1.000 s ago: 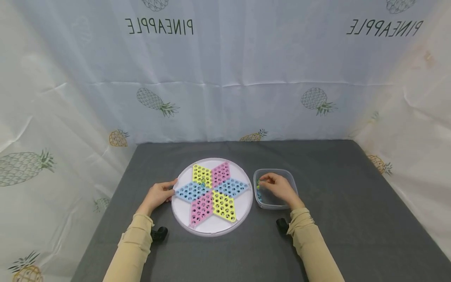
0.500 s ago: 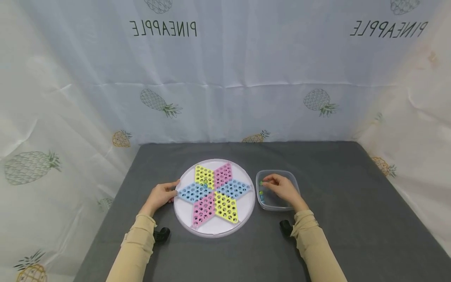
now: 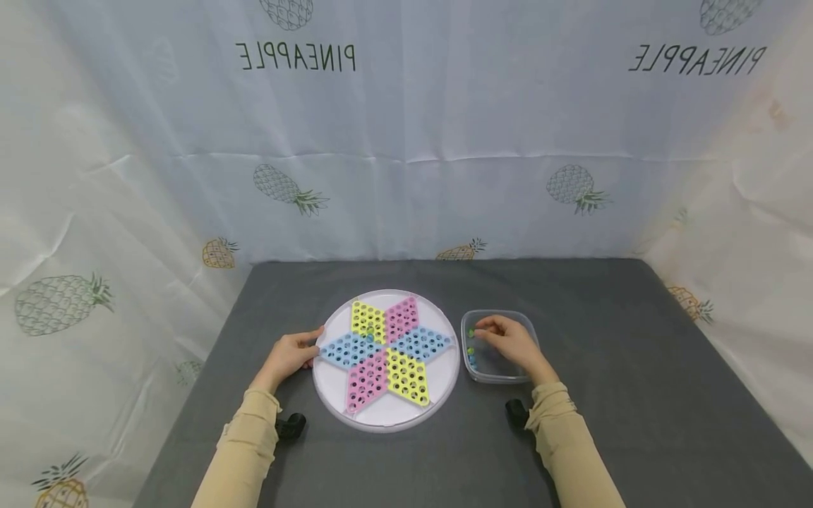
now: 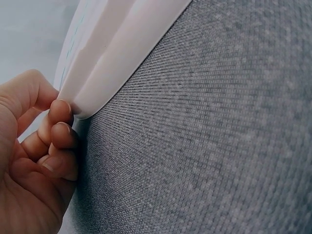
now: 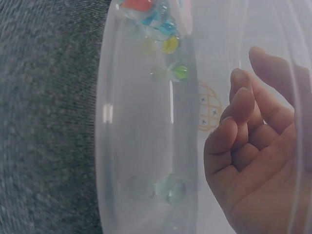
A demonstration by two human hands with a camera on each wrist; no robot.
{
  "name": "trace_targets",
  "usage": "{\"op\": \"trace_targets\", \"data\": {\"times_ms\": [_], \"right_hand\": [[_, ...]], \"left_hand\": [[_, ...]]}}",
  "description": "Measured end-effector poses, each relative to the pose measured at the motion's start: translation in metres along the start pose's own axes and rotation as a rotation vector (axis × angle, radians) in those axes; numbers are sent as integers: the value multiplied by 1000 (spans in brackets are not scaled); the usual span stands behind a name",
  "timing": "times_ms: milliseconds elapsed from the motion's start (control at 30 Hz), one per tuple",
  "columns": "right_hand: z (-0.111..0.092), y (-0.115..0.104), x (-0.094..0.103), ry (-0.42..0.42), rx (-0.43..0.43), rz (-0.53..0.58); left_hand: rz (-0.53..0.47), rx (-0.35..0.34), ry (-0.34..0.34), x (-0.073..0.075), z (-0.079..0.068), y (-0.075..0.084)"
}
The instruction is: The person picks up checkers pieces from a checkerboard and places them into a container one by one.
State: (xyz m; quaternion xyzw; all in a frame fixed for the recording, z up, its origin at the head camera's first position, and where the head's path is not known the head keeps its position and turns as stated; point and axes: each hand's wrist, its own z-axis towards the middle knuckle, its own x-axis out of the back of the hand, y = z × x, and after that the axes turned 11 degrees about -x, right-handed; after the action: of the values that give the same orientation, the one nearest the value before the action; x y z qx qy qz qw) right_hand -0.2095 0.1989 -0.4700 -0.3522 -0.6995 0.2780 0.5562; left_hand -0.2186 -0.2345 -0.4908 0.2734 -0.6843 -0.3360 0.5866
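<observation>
A round white Chinese checkers board [image 3: 391,415] with a pink, yellow and blue star lies on the table. My left hand [image 3: 291,358] grips its left rim; in the left wrist view curled fingers meet the white edge [image 4: 109,73]. A blue marble [image 3: 370,339] and a green marble sit near the star's centre. To the right stands a clear plastic container [image 3: 498,379] with several marbles along its left side. My right hand [image 3: 513,347] is over it, fingers loosely bent. The right wrist view shows a green marble [image 5: 180,72] and a clear marble [image 5: 170,188] apart from the fingers, with nothing visible between them.
A dark grey cloth [image 3: 603,353] covers the table. Behind it hangs a pale curtain [image 3: 406,204] printed with pineapples. Black wrist camera mounts [image 3: 291,427] stick out beside both sleeves.
The right hand stays over the container, its fingers shifting slightly away from the marbles at the left side. The left hand keeps its grip on the board; the head view has shifted a little.
</observation>
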Motion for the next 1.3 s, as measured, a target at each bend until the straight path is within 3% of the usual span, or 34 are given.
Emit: {"op": "trace_targets", "data": {"times_ms": [233, 667, 1300], "right_hand": [[-3, -3, 2, 13, 15, 15], [-16, -37, -2, -15, 106, 92], [-3, -101, -66, -85, 222, 105]], "left_hand": [[3, 3, -3, 0, -1, 0], [8, -4, 13, -2, 0, -1], [-1, -4, 6, -1, 0, -1]]}}
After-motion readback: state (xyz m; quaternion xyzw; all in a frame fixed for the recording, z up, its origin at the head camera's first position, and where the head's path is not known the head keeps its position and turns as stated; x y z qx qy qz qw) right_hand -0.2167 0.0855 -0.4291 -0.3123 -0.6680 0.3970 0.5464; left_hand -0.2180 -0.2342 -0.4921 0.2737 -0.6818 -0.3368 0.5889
